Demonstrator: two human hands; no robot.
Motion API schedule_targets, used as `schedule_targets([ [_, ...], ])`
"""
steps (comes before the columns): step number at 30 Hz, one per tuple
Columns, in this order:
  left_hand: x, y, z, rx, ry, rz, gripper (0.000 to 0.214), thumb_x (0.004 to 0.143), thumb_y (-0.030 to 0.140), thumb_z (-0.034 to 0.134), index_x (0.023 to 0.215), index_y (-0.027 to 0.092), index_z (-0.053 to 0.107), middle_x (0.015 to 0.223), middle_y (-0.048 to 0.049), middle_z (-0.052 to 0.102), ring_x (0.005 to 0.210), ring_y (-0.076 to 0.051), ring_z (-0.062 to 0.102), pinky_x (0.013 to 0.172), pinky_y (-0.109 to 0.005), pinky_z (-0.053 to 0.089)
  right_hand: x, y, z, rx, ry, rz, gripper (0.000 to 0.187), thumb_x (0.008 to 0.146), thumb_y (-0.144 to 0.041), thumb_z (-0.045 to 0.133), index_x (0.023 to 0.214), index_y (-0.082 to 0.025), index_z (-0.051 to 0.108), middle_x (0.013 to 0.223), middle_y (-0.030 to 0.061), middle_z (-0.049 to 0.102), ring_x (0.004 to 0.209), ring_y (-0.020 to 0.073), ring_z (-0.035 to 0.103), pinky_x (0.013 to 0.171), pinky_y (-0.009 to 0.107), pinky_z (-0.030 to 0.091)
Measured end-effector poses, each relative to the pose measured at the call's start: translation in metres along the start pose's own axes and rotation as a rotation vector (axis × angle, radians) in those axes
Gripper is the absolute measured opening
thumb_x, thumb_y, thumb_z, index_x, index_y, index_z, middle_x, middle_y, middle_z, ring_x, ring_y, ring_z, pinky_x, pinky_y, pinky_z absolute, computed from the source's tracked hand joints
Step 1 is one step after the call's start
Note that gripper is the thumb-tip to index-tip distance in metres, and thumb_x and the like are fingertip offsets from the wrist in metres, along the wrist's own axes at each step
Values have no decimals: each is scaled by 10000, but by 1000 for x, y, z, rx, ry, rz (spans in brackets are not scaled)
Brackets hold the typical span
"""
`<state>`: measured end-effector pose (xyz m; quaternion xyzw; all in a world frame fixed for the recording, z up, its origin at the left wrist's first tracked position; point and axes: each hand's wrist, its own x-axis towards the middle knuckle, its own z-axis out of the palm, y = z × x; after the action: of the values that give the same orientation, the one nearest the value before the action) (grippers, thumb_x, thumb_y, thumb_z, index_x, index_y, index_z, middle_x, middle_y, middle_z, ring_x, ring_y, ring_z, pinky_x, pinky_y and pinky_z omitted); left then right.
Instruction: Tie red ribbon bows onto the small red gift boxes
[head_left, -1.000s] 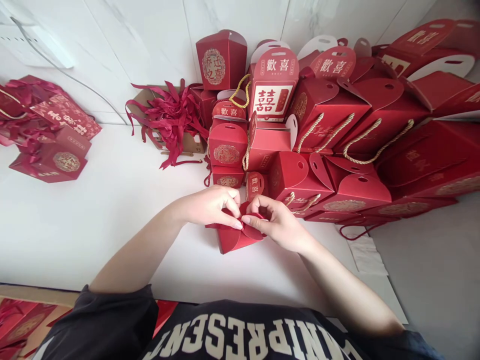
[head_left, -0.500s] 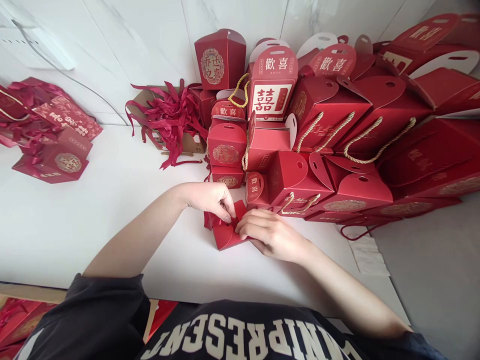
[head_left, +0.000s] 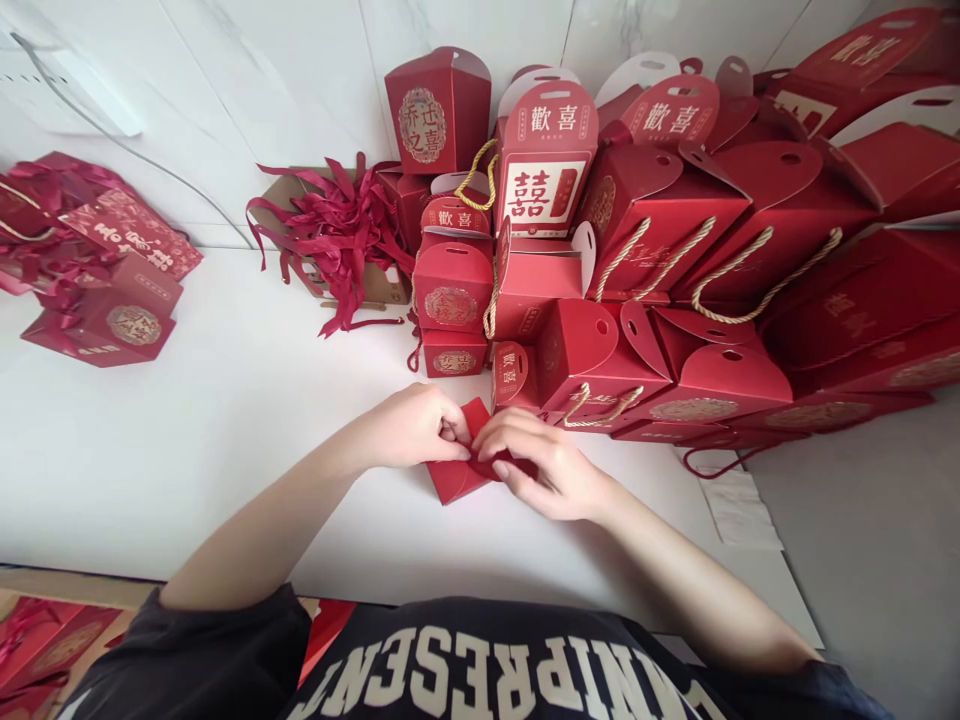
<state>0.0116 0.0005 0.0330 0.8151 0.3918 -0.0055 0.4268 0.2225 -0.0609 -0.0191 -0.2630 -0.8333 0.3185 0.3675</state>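
A small red gift box (head_left: 452, 484) sits on the white counter in front of me, partly covered by my hands. My left hand (head_left: 420, 428) is closed, its thumb and fingers pinched together at the top of the box. What lies between those fingertips is mostly hidden, though dark red ribbon runs up to them. From the other side my right hand (head_left: 559, 468) curls its fingers round a dark red ribbon (head_left: 517, 466) over the box top. A red flap (head_left: 475, 412) sticks up behind the fingertips.
Stacked red gift boxes (head_left: 600, 380) with rope handles crowd the back and right, close behind my hands. A cardboard box (head_left: 386, 287) overflows with loose red ribbons (head_left: 349, 225). Ribbon-tied boxes (head_left: 112, 310) stand at the far left. A tiled wall (head_left: 262, 80) bounds the back.
My left hand has lowered slightly and turned, its fingertips now meeting the right hand's. Ribbon that showed left of the box now shows at my right hand. The view has shifted slightly.
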Motion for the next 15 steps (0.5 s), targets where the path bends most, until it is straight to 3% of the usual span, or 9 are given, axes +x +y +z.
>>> schedule_targets([
  [5,-11,6,13,299,240,87,142,753,190,624,615,170,599,686,15,638,629,-119,559,573,-227,391,17,1,-1,43,46,137,150,1021,-201,398,1083,-212,533,1167,91,637,1059,182,612,944,344,501],
  [9,-17,-2,32,596,571,189,111,788,119,570,716,189,618,704,23,651,640,-122,591,581,-241,421,22,9,7,-110,64,164,221,1025,-187,378,1149,-204,560,1090,83,668,1004,201,626,903,359,520],
  [12,-19,-18,43,827,773,417,153,843,90,545,731,180,596,696,23,661,601,-112,600,557,-248,445,21,13,12,-192,55,177,237,1018,-198,415,1132,-192,623,1060,92,653,966,205,641,873,352,538],
  [15,-18,-33,45,890,839,631,125,873,77,553,842,176,623,794,8,706,620,-100,638,557,-227,491,21,13,12,-214,39,187,241,1016,-220,441,1081,-193,672,1046,89,636,918,192,660,834,333,555],
])
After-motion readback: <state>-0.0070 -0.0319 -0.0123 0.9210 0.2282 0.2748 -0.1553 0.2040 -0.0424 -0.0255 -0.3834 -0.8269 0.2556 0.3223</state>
